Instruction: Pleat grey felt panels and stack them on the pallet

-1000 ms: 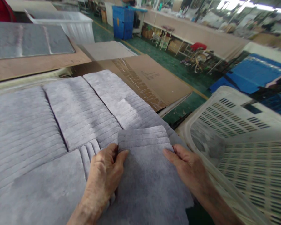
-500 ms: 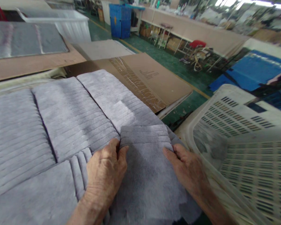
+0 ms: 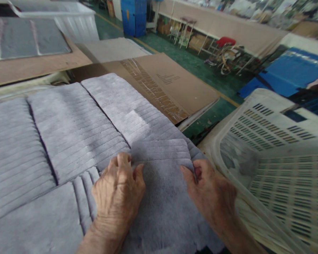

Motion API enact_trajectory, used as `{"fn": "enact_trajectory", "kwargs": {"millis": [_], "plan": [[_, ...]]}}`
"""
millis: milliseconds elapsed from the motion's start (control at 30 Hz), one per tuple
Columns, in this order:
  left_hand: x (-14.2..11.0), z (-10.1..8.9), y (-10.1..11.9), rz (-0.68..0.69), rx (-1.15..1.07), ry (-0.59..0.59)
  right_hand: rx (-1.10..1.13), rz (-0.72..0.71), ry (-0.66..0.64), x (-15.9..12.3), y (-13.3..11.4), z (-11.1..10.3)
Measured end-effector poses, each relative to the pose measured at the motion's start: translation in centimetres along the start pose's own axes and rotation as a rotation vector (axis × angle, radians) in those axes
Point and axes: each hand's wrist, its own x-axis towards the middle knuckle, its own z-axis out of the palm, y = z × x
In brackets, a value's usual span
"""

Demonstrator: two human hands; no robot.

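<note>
A flat grey fabric piece [image 3: 164, 197] with a soft, felt-like surface lies in front of me, topping a row of overlapping pieces. My left hand [image 3: 118, 192] is at its left edge, thumb on top and fingers curled down by the side, their tips partly hidden. On the opposite edge, my right hand [image 3: 212, 188] pinches the piece between thumb and bent fingers. Several more rows of overlapping grey fabric pieces [image 3: 76, 130] spread to the left and beyond. Beside my left wrist, another grey stack [image 3: 39, 215] shows a few upturned edges.
A white slatted plastic basket [image 3: 278, 176] stands close on my right. Flattened cardboard [image 3: 175, 84] lies beyond the fabric. A white bin [image 3: 79, 24] is at the far left, with blue boxes [image 3: 134, 19] across the green floor. A blue-covered surface [image 3: 283, 76] stands at the right.
My left hand has shifted slightly left, with its thumb and fingers a little wider apart. My right hand keeps its pinch on the right edge. The view has tilted down slightly.
</note>
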Motion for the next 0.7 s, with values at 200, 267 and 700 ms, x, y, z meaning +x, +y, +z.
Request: {"fn": "enact_trajectory", "kwargs": {"millis": [200,267,700], "plan": [[-1.9,0.8,0.0,0.406,-0.031,0.254,0.048,-0.356,0.171,-0.6,-0.6,-0.5],[-2.8,1.5,0.4,0.523,-0.041,0.216,0.106,-0.474,0.106,-0.8,-1.0,-0.1],[-3.9,3.4,0.5,0.531,-0.071,0.02,-0.019,-0.61,-0.066,-1.1,-0.9,2.5]]}}
